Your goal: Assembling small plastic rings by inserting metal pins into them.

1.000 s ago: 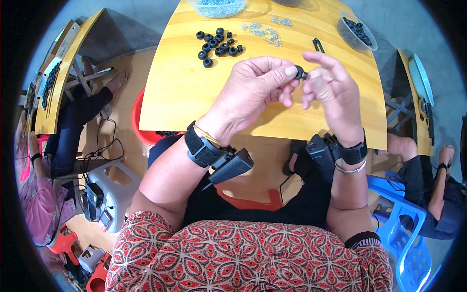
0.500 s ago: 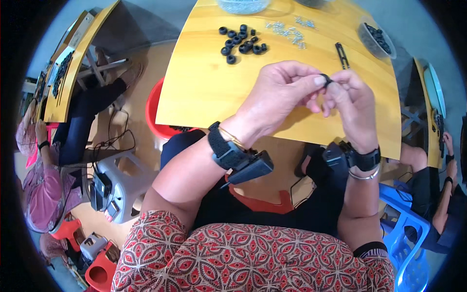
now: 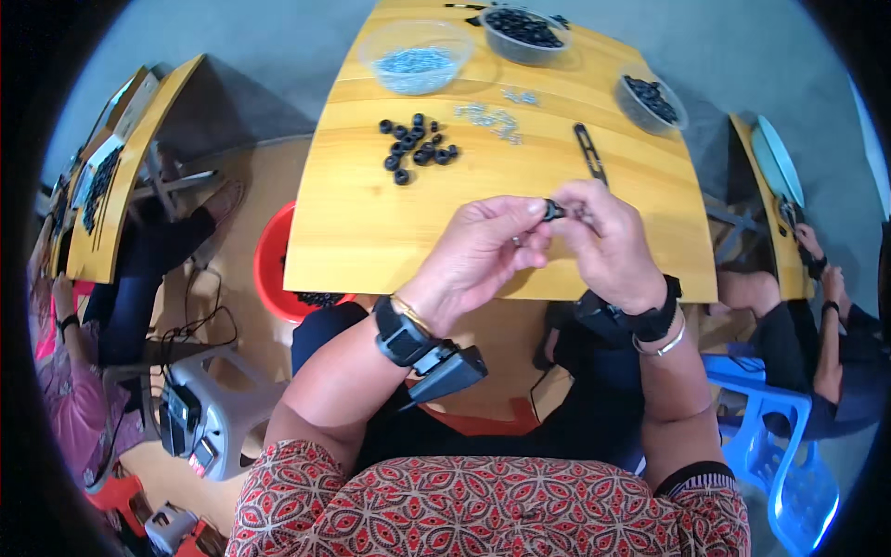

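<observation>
Above the front part of the wooden table (image 3: 371, 251), my left hand (image 3: 478, 246) pinches a small black ring-like part (image 3: 554, 211) between thumb and fingertips. My right hand (image 3: 608, 246) is close against its right side, fingers curled together and a little blurred. Whatever those right fingers grip is too small to make out. Left of my hands lies a loose group of black round parts (image 3: 422, 153). Small silvery pieces (image 3: 492, 121) are scattered farther back. A long black slotted tool (image 3: 589, 153) rests just beyond my right hand.
Along the back stand a clear tub (image 3: 376, 70) of silvery pieces and a tub of black parts (image 3: 524, 32); another black-filled tub (image 3: 650, 100) is at the right edge. A red basin (image 3: 269, 269) sits below the table's left side. Other people work at both side tables.
My view has shifted, bringing the back tubs into sight. My right hand has turned over the black part, its fingers now more curled. The left hand keeps its pinch.
</observation>
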Demonstrator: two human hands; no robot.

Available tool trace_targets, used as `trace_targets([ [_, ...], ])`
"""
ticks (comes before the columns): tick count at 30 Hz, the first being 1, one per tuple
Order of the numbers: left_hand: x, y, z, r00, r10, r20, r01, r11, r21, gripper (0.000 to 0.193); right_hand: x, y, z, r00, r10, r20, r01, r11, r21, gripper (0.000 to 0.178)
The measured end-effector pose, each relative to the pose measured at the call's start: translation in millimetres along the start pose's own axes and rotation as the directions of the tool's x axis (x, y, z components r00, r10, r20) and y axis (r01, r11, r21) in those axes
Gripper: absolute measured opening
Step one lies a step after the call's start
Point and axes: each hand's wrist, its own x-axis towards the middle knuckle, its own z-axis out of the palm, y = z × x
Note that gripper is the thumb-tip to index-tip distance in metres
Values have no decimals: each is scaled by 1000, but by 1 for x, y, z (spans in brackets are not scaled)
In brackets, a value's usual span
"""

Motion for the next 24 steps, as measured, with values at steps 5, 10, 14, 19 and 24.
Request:
trace_targets([
  [5,-6,-4,1,1000,-2,8,1,998,55,16,0,-13,-2,987,-57,149,55,998,14,13],
  [10,-8,-5,0,999,-30,-24,32,995,92,17,1,-8,-6,980,57,188,-77,992,97,12],
  [14,-8,1,-4,996,-62,-64,71,987,146,18,11,13,-24,991,117,58,-113,991,-73,10],
  [19,-13,9,-11,990,-8,-144,41,973,228,20,47,79,-103,977,150,-155,-191,933,-306,11],
  [24,-12,13,-17,989,-8,-147,38,977,208,20,90,143,-174,950,232,-207,-309,782,-541,16],
])
